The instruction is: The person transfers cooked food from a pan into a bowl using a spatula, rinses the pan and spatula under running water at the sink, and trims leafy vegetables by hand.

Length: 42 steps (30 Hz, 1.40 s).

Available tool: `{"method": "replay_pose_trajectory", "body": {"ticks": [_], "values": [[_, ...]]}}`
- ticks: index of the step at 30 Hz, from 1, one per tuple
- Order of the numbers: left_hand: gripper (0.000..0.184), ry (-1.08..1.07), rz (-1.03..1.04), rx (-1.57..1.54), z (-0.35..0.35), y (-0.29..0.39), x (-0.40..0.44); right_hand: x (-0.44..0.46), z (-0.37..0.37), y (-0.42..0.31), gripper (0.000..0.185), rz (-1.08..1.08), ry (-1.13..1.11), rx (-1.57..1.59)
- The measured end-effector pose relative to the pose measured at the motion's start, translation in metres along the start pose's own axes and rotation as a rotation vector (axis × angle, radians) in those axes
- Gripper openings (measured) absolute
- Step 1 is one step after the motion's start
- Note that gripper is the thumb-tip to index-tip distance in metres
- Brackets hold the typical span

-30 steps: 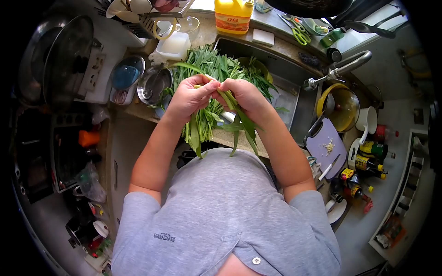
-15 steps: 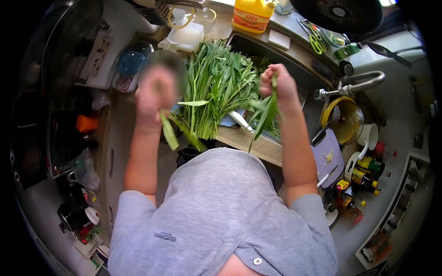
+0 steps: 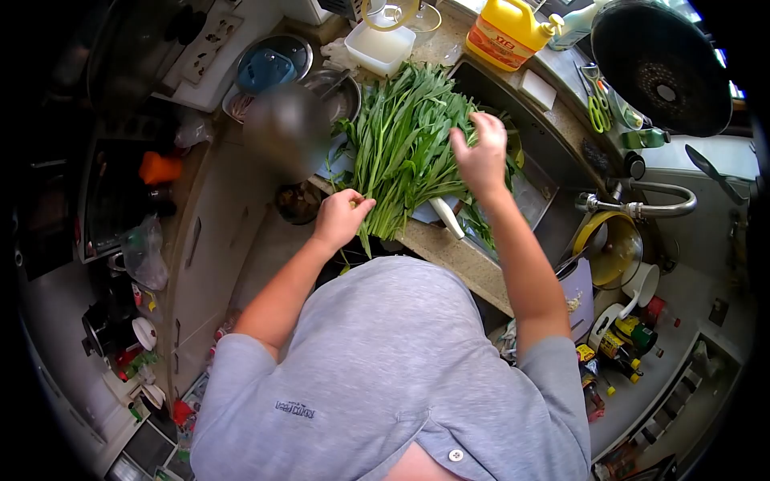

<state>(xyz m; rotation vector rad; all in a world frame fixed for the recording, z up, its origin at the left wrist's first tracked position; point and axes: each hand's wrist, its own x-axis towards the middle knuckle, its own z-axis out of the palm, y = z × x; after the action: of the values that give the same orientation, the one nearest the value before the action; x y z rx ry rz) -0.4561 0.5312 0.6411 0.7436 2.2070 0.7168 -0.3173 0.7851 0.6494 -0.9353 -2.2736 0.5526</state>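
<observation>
A large pile of leafy green stems (image 3: 405, 144) lies across the counter and the near edge of the sink. My left hand (image 3: 342, 218) is at the lower left side of the pile, thumb and fingers pinched together on a small piece of green stem. Over the right side of the pile, my right hand (image 3: 484, 152) has thumb and fingers apart and nothing visible in it. A white knife handle (image 3: 447, 218) sticks out from under the stems, between the two hands.
Behind the pile stand a white container (image 3: 378, 48) and a yellow jug (image 3: 507, 36). The sink (image 3: 533, 188) and its faucet (image 3: 658, 196) are at the right, near a yellow-rimmed pot (image 3: 618, 248). A dark bowl (image 3: 298, 202) sits low at the left.
My left hand has moved down and right to the pile's lower edge. The leaves that hung from my right hand are gone, and its fingers have opened. The view has shifted.
</observation>
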Motion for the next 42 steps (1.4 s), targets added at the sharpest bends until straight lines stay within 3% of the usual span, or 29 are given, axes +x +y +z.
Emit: {"method": "replay_pose_trajectory", "body": {"ticks": [3,5,7,9,11,13,17,19,22,23,25,26,27,29,30,36,41,42], "values": [[0.024,0.051,0.067,0.03,0.0,0.004,-0.002,-0.011,0.008,-0.035,0.029,-0.148,-0.027,0.166],[0.02,0.169,0.269,-0.043,-0.014,0.008,-0.008,-0.007,0.008,-0.042,0.026,-0.184,-0.024,0.196],[0.014,0.214,0.429,-0.014,-0.046,0.026,-0.018,0.002,0.004,-0.051,0.022,-0.222,-0.016,0.227],[0.013,0.182,0.424,0.067,-0.085,0.051,-0.03,0.022,-0.009,-0.066,0.019,-0.426,0.033,0.251],[0.014,0.247,0.608,0.202,-0.114,0.058,-0.031,0.04,-0.03,-0.089,0.019,-0.495,0.034,0.21],[0.014,0.284,0.714,0.227,-0.135,0.071,-0.034,0.052,-0.043,-0.103,0.021,-0.697,-0.17,0.154],[0.013,0.297,0.806,0.254,-0.161,0.088,-0.039,0.064,-0.056,-0.115,0.023,-0.723,-0.449,0.093],[0.012,0.297,0.83,0.269,-0.165,0.097,-0.043,0.068,-0.062,-0.117,0.023,-0.772,-0.391,0.087],[0.015,0.478,0.777,0.215,-0.159,0.111,-0.046,0.064,-0.08,-0.118,0.019,-0.622,-0.141,-0.003],[0.018,0.449,0.639,-0.117,-0.151,0.107,-0.042,0.059,-0.082,-0.117,0.019,-0.62,-0.135,-0.009],[0.025,0.353,0.327,-0.759,-0.131,0.099,-0.033,0.047,-0.086,-0.116,0.02,-0.265,-0.157,0.25],[0.029,0.22,0.288,-0.888,-0.116,0.103,-0.025,0.04,-0.089,-0.116,0.022,-0.106,-0.298,0.355],[0.03,0.074,0.178,-1.044,-0.105,0.112,-0.021,0.034,-0.098,-0.123,0.025,0.211,-0.517,0.463],[0.03,-0.077,0.076,-1.231,-0.086,0.114,0.001,0.015,-0.084,-0.11,0.026,0.402,-0.613,0.763],[0.03,-0.114,0.049,-1.28,-0.079,0.114,0.012,0.009,-0.086,-0.107,0.026,0.55,-0.702,0.903],[0.029,-0.301,0.031,-1.291,-0.064,0.123,0.041,-0.034,-0.08,-0.083,0.023,0.727,-0.822,1.274],[0.024,-0.247,0.041,-1.347,-0.066,0.12,0.067,-0.058,-0.097,-0.053,0.024,1.039,-0.771,1.509],[0.024,-0.248,0.024,-1.357,-0.066,0.119,0.068,-0.061,-0.099,-0.047,0.016,1.046,-0.773,1.446]]}}
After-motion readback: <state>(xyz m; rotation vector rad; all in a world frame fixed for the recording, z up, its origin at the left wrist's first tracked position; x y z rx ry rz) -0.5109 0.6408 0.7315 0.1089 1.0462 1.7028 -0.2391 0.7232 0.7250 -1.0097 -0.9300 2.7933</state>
